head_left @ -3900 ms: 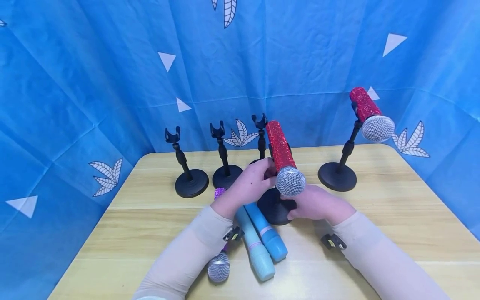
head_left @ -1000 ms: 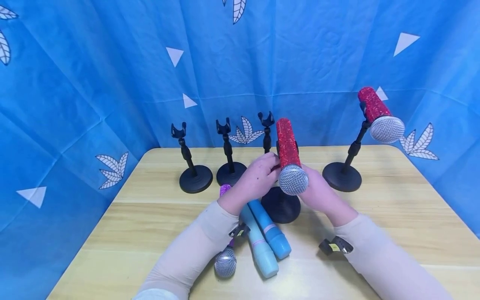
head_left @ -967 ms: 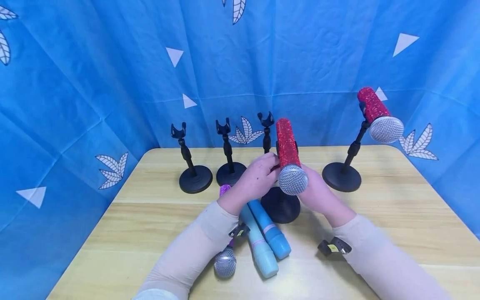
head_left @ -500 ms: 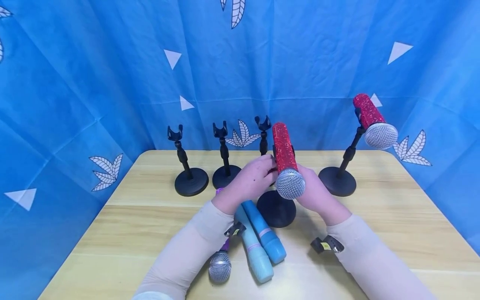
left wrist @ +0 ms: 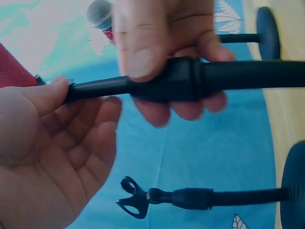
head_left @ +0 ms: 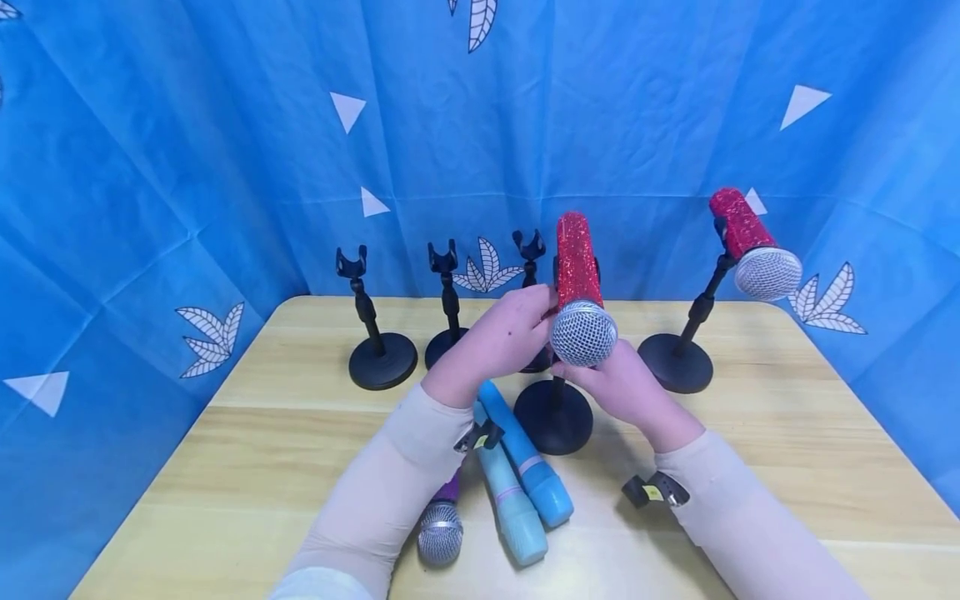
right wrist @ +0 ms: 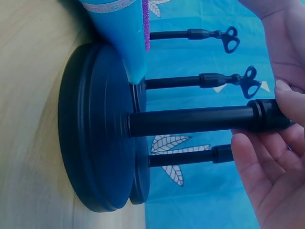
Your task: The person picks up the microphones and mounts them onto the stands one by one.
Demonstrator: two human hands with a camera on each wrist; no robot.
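A red glitter microphone (head_left: pixel 577 258) with a silver mesh head rests in the clip of a black stand, whose round base (head_left: pixel 553 418) is on the table. My left hand (head_left: pixel 510 333) pinches the thin upper rod (left wrist: pixel 102 87) just below the microphone. Lower down, my right hand (head_left: pixel 618 383) wraps its fingers round the thicker collar (left wrist: pixel 174 81) of the same stand; in the right wrist view that hand (right wrist: pixel 281 167) is at the top of the thick tube (right wrist: pixel 190 120). The head view hides most of the fingers behind the microphone.
Another red microphone (head_left: pixel 738 221) sits on a stand at the right. Several stands with bare clips, one at the far left (head_left: pixel 382 362), line the back. Light-blue (head_left: pixel 517 521), blue (head_left: pixel 543 483) and purple (head_left: pixel 447 492) microphones lie beside my left forearm. A blue curtain (head_left: pixel 450 125) hangs behind.
The held red microphone and the stand's upper part have risen, with my left hand moving up. The base stays on the table. My right thumb now shows on the stand below the microphone.
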